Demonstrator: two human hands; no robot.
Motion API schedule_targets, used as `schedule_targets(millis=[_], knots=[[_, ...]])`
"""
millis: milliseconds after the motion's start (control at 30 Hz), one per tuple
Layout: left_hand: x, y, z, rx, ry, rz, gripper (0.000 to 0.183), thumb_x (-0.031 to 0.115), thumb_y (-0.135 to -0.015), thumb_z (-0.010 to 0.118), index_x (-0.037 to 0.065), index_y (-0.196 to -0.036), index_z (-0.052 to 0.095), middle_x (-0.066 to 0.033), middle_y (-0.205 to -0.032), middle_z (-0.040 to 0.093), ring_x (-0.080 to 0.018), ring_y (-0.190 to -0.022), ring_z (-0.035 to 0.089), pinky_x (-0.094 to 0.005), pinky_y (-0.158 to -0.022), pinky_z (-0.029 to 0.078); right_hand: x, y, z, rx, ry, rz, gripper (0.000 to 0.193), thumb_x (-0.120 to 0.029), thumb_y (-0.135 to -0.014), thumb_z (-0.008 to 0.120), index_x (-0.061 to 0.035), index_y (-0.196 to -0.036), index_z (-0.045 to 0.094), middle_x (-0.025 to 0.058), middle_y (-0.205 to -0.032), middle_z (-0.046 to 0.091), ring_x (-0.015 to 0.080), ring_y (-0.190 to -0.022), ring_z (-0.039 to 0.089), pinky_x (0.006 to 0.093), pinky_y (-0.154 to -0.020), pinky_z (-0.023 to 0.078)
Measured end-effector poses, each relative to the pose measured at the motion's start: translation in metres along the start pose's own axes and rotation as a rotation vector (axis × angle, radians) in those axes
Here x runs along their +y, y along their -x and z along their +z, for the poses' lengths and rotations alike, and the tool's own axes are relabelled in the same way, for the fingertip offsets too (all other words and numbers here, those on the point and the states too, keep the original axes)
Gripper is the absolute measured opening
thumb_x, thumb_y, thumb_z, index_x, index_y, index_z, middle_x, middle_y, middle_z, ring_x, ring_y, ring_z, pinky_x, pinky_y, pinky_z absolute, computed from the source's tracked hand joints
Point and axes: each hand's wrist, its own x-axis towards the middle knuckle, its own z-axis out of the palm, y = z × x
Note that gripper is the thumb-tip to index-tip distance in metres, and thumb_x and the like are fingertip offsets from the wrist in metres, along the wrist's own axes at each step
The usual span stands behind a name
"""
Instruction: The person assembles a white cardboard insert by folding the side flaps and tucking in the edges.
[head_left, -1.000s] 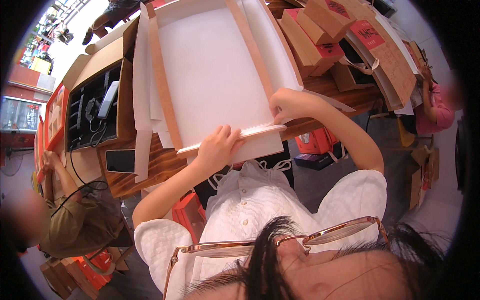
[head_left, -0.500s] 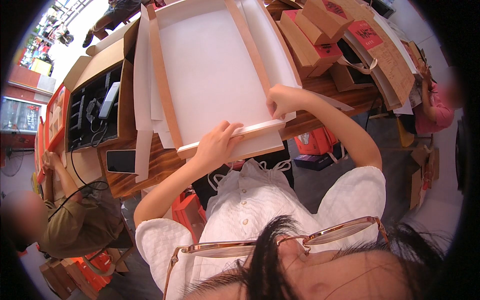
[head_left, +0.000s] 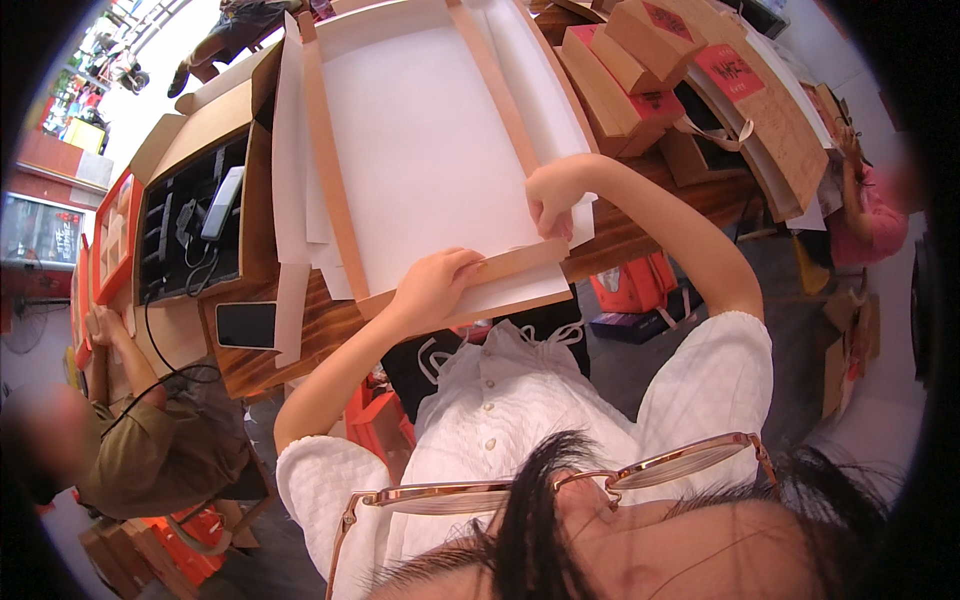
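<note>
Head view: left hand (head_left: 432, 288) fingers spread flat and right hand (head_left: 550, 200) fingers pinching both press the kraft flap (head_left: 515, 263) of the flat white box blank (head_left: 420, 150), mid-frame on the wooden desk (head_left: 640, 225), likely to crease it.

A flat box blank (head_left: 420, 150) of matt white card, edged in smooth kraft-brown cardboard, is laid on a table (head_left: 650, 235) of glossy dark wood; brown cardboard boxes (head_left: 620, 90) with red paper labels are stacked beside it
</note>
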Motion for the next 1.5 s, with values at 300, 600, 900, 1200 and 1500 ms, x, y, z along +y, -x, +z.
schedule_targets(millis=[300, 600, 900, 1200, 1500], knots=[[-0.006, -0.015, -0.012, -0.218, 0.234, -0.196, 0.029, 0.022, -0.101, 0.053, 0.000, -0.113, 0.065, -0.0099, -0.093, 0.067, -0.0184, -0.087, 0.061, -0.0324, -0.081, 0.049, -0.001, 0.023, 0.014, 0.135, 0.067, -0.079, 0.019, -0.014, -0.082, 0.069, 0.0023, -0.092, 0.072, 0.0110, -0.076, 0.071, 0.0171, -0.055, 0.065, 0.0297, -0.052, 0.052], [0.002, -0.004, -0.013, -0.120, 0.116, -0.017, 0.030, 0.024, -0.097, 0.057, 0.003, -0.117, 0.061, -0.0147, -0.113, 0.060, -0.0301, -0.106, 0.059, -0.0390, -0.090, 0.048, -0.017, 0.035, 0.037, 0.282, 0.067, -0.168, 0.017, -0.008, -0.076, 0.071, 0.0023, -0.089, 0.070, 0.0127, -0.075, 0.070, 0.0195, -0.059, 0.065, 0.0325, -0.052, 0.048], [0.027, 0.017, -0.002, 0.109, -0.086, 0.160, 0.023, 0.013, -0.091, 0.063, 0.005, -0.112, 0.058, -0.0123, -0.101, 0.055, -0.0315, -0.099, 0.055, -0.0406, -0.084, 0.048, -0.023, 0.043, 0.074, 0.590, 0.184, -0.279, 0.026, -0.016, -0.074, 0.074, 0.0019, -0.091, 0.069, 0.0160, -0.083, 0.067, 0.0324, -0.082, 0.065, 0.0398, -0.074, 0.052], [0.032, 0.022, 0.002, 0.192, -0.132, 0.197, 0.023, 0.011, -0.090, 0.063, 0.006, -0.112, 0.058, -0.0127, -0.099, 0.055, -0.0319, -0.098, 0.055, -0.0419, -0.082, 0.048, -0.022, 0.046, 0.076, 0.576, 0.207, -0.323, 0.025, -0.014, -0.074, 0.071, 0.0032, -0.092, 0.065, 0.0184, -0.088, 0.065, 0.0340, -0.086, 0.063, 0.0403, -0.077, 0.050], [0.024, 0.011, -0.007, 0.084, 0.021, -0.002, 0.024, 0.020, -0.096, 0.058, 0.008, -0.116, 0.059, -0.0157, -0.105, 0.059, -0.0363, -0.090, 0.063, -0.0437, -0.080, 0.051, -0.014, 0.034, 0.060, 0.508, 0.098, -0.325, 0.032, -0.012, -0.071, 0.070, 0.0047, -0.096, 0.063, 0.0238, -0.087, 0.066, 0.0374, -0.086, 0.065, 0.0414, -0.075, 0.050]])
